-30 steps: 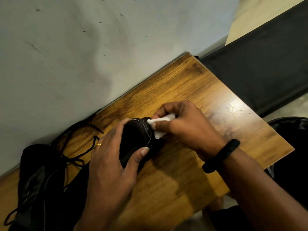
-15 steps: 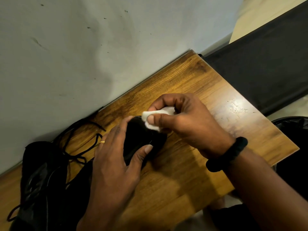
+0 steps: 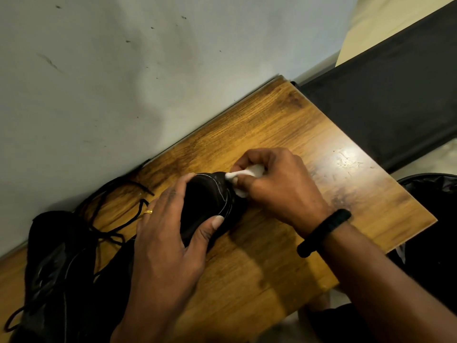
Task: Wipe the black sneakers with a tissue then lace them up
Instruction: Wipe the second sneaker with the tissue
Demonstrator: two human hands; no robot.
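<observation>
My left hand (image 3: 168, 233) gripped the black sneaker (image 3: 207, 199) on the tabletop (image 3: 272, 125) while my right hand (image 3: 277, 186) pinched a tissue (image 3: 249, 172) against its far end, where hard rubbing could tear it.

White tissue (image 3: 256, 170) touches the tip of one black sneaker (image 3: 207, 201); other sneaker (image 3: 49, 256) lies beside, laces (image 3: 116, 227) loose

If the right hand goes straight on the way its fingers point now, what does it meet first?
The right hand pinches the tissue, which lies against the end of the black sneaker that the left hand grips. Going on, it would likely push into that sneaker first.
</observation>
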